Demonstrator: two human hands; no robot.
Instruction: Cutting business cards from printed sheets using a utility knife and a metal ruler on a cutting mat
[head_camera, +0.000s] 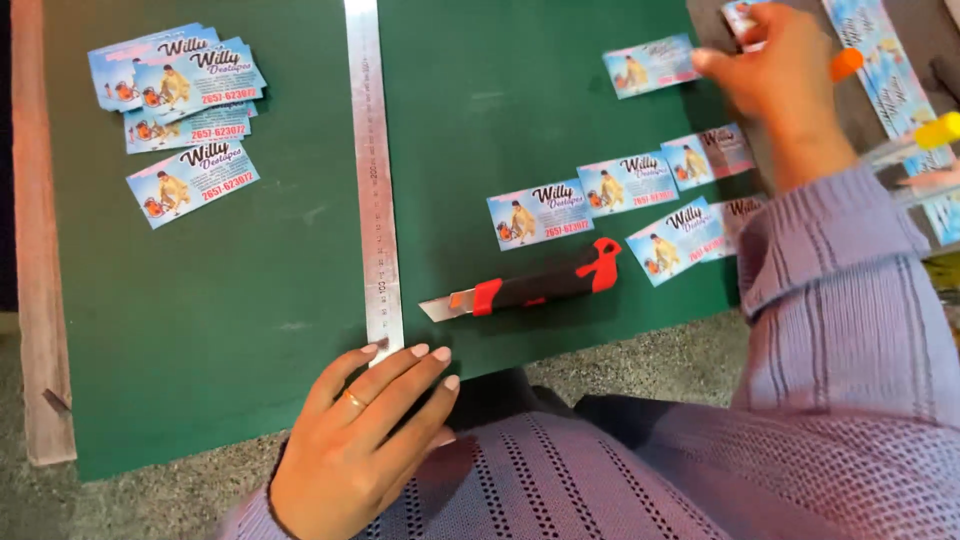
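While a green mat (250, 300) covers most of the table, a steel ruler (372, 170) runs down it from the top edge. Its near end lies under the fingertips of the left hand (365, 440), which rests flat, fingers spread a little and gripping nothing. Right of the ruler, a red and black knife (530, 285) lies apart from both hands. Loose cards (540, 213) lie in rows beyond it, and a stack (180, 85) sits at top left. Far up, the right hand (775, 75) pinches one small card (742, 20) beside an orange-capped pen (846, 63).
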